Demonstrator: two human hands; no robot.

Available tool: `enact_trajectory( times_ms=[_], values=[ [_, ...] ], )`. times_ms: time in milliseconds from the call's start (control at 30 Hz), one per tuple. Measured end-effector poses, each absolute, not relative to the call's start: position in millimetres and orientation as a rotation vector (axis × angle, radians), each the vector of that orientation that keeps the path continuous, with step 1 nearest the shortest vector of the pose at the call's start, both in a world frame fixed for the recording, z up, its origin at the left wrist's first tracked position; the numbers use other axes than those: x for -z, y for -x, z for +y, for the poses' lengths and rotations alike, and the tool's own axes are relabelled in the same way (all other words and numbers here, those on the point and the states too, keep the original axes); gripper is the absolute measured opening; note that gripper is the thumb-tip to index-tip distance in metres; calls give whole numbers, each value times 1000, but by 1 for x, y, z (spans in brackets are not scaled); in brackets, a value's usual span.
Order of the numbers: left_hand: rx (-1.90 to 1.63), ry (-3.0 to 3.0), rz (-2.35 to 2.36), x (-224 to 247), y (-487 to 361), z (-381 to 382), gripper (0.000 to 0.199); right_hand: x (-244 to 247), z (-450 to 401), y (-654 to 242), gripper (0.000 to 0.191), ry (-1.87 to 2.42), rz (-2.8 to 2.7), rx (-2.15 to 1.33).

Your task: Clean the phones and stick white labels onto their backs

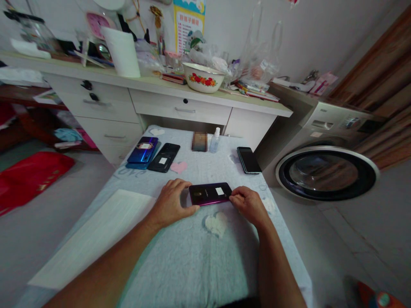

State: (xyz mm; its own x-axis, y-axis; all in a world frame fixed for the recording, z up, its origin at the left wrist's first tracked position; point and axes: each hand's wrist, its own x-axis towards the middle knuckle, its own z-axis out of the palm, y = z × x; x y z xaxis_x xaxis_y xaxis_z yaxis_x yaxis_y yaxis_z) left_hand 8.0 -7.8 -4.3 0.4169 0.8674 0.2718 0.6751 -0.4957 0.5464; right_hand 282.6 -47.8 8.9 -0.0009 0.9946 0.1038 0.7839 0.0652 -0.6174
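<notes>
A dark phone with a purple edge (205, 195) is held sideways above the cloth-covered table (192, 256), its back and a white label facing up. My left hand (171, 202) grips its left end between thumb and fingers. At the right end, the fingers of my right hand (248, 204) pinch the corner. Beyond my left hand lie a black phone (170, 155) and a blue phone (144, 147), the blue one resting on another. Another dark phone (249, 160) lies at the table's right edge. A clear spray bottle (214, 142) stands near the far edge, beside a pixelated item (199, 141).
A pale flat sheet (96, 235) lies on the table's left side. Behind the table is a white drawer cabinet (189, 107) bearing a flowered bowl (204, 79), a white cup (123, 53) and bags. A washing machine (330, 128) stands at the right.
</notes>
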Motion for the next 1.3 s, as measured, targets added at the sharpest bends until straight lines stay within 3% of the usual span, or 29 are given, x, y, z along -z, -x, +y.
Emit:
enact_trajectory(
  times_ms=[467,733,1300],
  values=[
    [-802,-2177,1354,4,-9,-7,51,4,-40,-284,24,1640,-1900,-327],
    [-835,-1998,1384,6,-12,-9,59,14,-37,-283,28,1674,-1955,-248],
    [-1072,-1607,1151,17,-10,-6,44,10,-41,-275,25,1558,-1900,-125]
  ],
)
